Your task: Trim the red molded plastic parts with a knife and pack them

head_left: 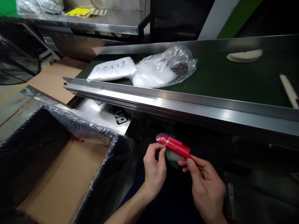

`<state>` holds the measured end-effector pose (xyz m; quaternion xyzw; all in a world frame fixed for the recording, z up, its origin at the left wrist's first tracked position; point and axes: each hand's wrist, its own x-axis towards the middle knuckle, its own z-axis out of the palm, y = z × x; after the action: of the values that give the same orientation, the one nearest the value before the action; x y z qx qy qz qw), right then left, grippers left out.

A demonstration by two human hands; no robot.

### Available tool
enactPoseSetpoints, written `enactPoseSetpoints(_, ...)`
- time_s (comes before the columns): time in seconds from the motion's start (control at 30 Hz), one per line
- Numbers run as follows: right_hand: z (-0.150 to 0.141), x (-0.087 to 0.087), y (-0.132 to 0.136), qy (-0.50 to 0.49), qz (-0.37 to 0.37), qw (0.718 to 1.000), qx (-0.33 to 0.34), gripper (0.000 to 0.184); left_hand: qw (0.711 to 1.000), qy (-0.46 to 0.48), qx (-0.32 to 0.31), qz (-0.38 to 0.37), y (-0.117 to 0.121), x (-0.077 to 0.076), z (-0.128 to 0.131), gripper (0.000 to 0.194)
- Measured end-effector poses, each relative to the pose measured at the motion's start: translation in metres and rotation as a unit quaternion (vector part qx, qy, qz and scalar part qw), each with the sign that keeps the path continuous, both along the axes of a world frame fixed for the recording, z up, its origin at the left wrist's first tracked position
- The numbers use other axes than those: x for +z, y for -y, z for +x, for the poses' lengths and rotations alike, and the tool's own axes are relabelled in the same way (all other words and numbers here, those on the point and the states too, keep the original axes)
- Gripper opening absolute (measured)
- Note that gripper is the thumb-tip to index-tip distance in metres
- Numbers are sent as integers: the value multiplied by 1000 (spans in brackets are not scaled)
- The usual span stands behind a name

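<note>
My right hand (206,186) grips a slim red tool (174,144) inside a small clear plastic sleeve, holding it tilted in front of me below the conveyor. My left hand (154,165) pinches the sleeve's edge near the tool's left end with thumb and fingers closed. Both hands are over a dark gap between the carton and the conveyor frame.
A cardboard carton lined with a black plastic bag (77,124) stands at lower left. The steel conveyor rail (177,107) runs across; on the green belt (233,77) lie a white packet (112,70), a clear bag (163,65) and white curved pieces (244,56). A steel table (105,21) stands behind.
</note>
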<state>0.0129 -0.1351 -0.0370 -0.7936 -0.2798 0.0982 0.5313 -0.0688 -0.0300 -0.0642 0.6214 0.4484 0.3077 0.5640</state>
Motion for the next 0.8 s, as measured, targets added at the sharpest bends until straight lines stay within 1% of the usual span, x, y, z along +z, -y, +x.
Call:
enactPoseSetpoints(0.1, -4, -5, 0, -42, 8, 999, 11, 14, 1000, -4, 3, 23, -3, -11, -2, 13)
enactPoseSetpoints(0.17, -4, -10, -2, -40, 5, 999, 29, 14, 999, 2, -16, 39, 0, -13, -5, 11)
enactPoseSetpoints(0.23, -1, -15, -5, -9, 0, 998, 59, 14, 997, 18, -56, 54, 4, -9, -9, 11)
enactPoseSetpoints(0.27, 3, -17, -7, 13, 0, 996, 85, 15, 995, 27, -74, 59, 5, -5, -11, 11)
enactPoseSetpoints(0.33, 14, -17, -12, 58, -1, 985, 164, 18, 993, 35, -92, 67, 3, 2, -16, 11)
enactPoseSetpoints(0.4, 29, -11, -19, 89, -20, 958, 271, 24, 993, 29, -87, 70, -5, 9, -22, 11)
enactPoseSetpoints(0.47, 44, -2, -27, 100, -58, 919, 377, 29, 992, 18, -103, 68, -17, 14, -28, 12)
enactPoseSetpoints(0.53, 52, 8, -35, 94, -100, 878, 459, 32, 986, 18, -154, 63, -28, 17, -34, 12)
enactPoseSetpoints(0.6, 53, 16, -44, 75, -124, 849, 507, 31, 976, 30, -206, 64, -38, 19, -40, 12)
enactPoseSetpoints(0.67, 48, 19, -52, 48, -127, 841, 524, 27, 972, 47, -219, 67, -46, 21, -48, 11)
enactPoseSetpoints(0.7, 45, 20, -56, 34, -122, 844, 521, 24, 973, 54, -212, 69, -49, 21, -53, 12)
enactPoseSetpoints(0.77, 36, 21, -63, 1, -105, 864, 492, 19, 977, 62, -192, 69, -54, 21, -65, 10)
enactPoseSetpoints(0.8, 32, 22, -67, -17, -97, 877, 470, 16, 978, 61, -188, 65, -56, 21, -71, 26)
